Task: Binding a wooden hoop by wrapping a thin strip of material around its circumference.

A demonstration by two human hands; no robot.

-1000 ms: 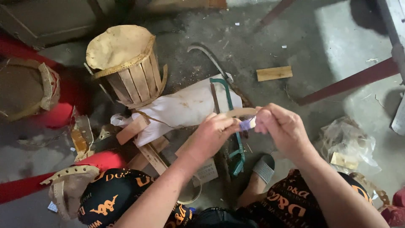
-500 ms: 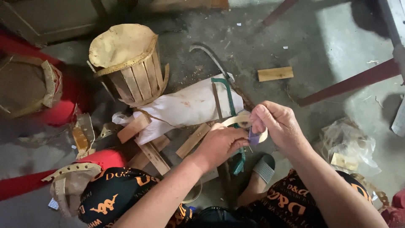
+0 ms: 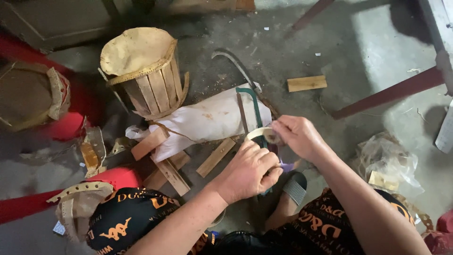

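Pale curved strip [image 3: 258, 133] pinched by right hand [image 3: 297, 137], left hand [image 3: 250, 171] closed on its lower end; hands dropped lower since second ago, strip bent tighter; green hacksaw [image 3: 252, 101] just behind grip

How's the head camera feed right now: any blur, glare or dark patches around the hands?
Head view: even, soft daylight, no glare; the concrete floor is brightest at upper right. Both hands, left hand and right hand, and the pale strip between them look slightly soft. The slatted wooden drum is sharp. The top left corner is dark.
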